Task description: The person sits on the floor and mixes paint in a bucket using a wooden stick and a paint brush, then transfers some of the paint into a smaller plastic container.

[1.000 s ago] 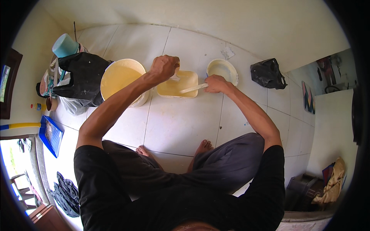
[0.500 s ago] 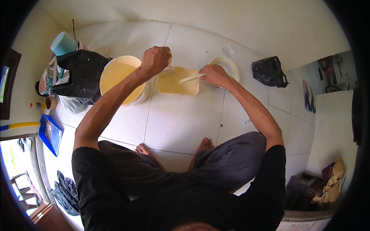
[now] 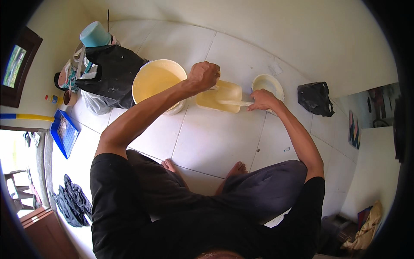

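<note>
The tray (image 3: 231, 92) sits on the tiled floor (image 3: 215, 142), just above the middle of the frame. It is shallow and oblong, with rounded corners and low walls, and pale yellow inside and along its rim. A stick (image 3: 236, 103), long, flat and off-white, reaches into it from the right, its far end over the tray's inside. The right hand (image 3: 264, 100) grasps the stick's near end, in front of the bowl (image 3: 276, 84), which is round and whitish. The left hand (image 3: 205, 77), above the tray's upper left corner, is clenched on a pale tool (image 3: 214, 88), mostly hidden, so its kind is unclear. Left of the tray stands the bucket (image 3: 151, 72), round and wide, yellow within, partly covered by the left forearm.
</note>
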The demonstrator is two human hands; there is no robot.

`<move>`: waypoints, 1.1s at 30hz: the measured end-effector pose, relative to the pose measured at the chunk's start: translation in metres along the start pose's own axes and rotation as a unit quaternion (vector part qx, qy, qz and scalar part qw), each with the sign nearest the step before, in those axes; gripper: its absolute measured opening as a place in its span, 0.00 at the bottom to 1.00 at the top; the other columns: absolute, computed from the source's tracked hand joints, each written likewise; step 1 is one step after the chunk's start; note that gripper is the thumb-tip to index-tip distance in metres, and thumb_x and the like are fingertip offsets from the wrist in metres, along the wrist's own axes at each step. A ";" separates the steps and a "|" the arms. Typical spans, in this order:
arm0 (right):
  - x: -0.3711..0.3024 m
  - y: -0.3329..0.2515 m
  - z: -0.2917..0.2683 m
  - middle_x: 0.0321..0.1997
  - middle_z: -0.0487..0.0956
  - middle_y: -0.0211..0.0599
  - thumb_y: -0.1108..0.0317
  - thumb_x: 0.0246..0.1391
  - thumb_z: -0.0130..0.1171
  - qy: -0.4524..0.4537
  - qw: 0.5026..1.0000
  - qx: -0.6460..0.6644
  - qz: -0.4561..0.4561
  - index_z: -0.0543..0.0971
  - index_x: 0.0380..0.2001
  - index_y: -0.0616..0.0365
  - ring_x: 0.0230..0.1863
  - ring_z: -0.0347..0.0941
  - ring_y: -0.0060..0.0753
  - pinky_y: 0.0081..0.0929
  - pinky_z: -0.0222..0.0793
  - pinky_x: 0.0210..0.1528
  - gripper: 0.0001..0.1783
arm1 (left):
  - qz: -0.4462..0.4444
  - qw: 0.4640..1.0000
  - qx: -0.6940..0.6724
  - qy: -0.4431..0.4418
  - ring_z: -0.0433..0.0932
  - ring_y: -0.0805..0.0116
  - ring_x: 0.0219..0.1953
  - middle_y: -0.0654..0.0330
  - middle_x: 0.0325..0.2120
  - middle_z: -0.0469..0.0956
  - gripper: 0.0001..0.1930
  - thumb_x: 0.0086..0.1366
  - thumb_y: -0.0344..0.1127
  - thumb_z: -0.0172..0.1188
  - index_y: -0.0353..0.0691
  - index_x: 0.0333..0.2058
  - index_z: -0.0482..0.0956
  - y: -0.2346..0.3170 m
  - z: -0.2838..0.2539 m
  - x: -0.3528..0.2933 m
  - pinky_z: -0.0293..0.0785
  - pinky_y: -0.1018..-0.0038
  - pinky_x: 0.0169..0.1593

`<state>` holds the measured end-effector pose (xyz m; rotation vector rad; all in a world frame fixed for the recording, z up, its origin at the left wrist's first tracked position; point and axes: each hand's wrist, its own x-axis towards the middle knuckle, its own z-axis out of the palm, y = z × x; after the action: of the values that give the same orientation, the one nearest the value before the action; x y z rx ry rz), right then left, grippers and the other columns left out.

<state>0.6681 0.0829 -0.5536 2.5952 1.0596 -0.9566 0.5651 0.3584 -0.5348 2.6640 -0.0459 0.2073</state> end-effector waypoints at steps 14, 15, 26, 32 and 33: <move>0.027 -0.086 -0.020 0.28 0.82 0.39 0.59 0.53 0.70 0.255 0.881 0.374 -0.139 0.83 0.40 0.63 0.29 0.76 0.34 0.34 0.72 0.36 0.19 | 0.063 0.997 -0.033 -0.022 0.82 0.50 0.28 0.51 0.25 0.83 0.08 0.64 0.38 0.62 0.42 0.31 0.86 0.021 -0.008 0.000 0.78 0.60 0.34; 0.027 -0.089 -0.020 0.27 0.82 0.40 0.59 0.54 0.70 0.242 0.884 0.371 -0.150 0.84 0.37 0.64 0.28 0.75 0.34 0.34 0.72 0.36 0.18 | 0.069 0.997 -0.037 -0.020 0.82 0.50 0.27 0.52 0.26 0.83 0.10 0.65 0.41 0.63 0.41 0.33 0.85 0.018 -0.012 -0.003 0.78 0.61 0.34; 0.028 -0.085 -0.028 0.24 0.81 0.36 0.61 0.56 0.69 0.290 0.871 0.356 -0.175 0.84 0.34 0.65 0.26 0.71 0.26 0.27 0.70 0.35 0.15 | -0.461 0.871 0.016 -0.170 0.87 0.51 0.31 0.39 0.34 0.84 0.31 0.70 0.55 0.49 0.25 0.36 0.83 -0.106 -0.142 -0.125 0.84 0.58 0.42; 0.028 -0.082 -0.023 0.24 0.81 0.37 0.60 0.55 0.70 0.291 0.869 0.365 -0.164 0.84 0.34 0.65 0.26 0.73 0.27 0.27 0.71 0.36 0.16 | -0.471 0.811 -0.348 0.016 0.86 0.51 0.37 0.40 0.42 0.82 0.23 0.73 0.44 0.50 0.25 0.49 0.75 -0.113 -0.093 -0.200 0.86 0.60 0.42; 0.027 -0.083 -0.024 0.25 0.82 0.38 0.59 0.55 0.70 0.288 0.868 0.368 -0.166 0.84 0.33 0.65 0.26 0.73 0.28 0.28 0.71 0.36 0.16 | -0.483 0.777 -0.403 0.010 0.85 0.54 0.42 0.44 0.43 0.81 0.21 0.73 0.41 0.52 0.26 0.53 0.72 -0.120 -0.089 -0.207 0.85 0.60 0.44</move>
<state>0.6381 0.1679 -0.5460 3.5631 1.5620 -0.7520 0.3567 0.5049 -0.5421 1.5425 0.9875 -0.1163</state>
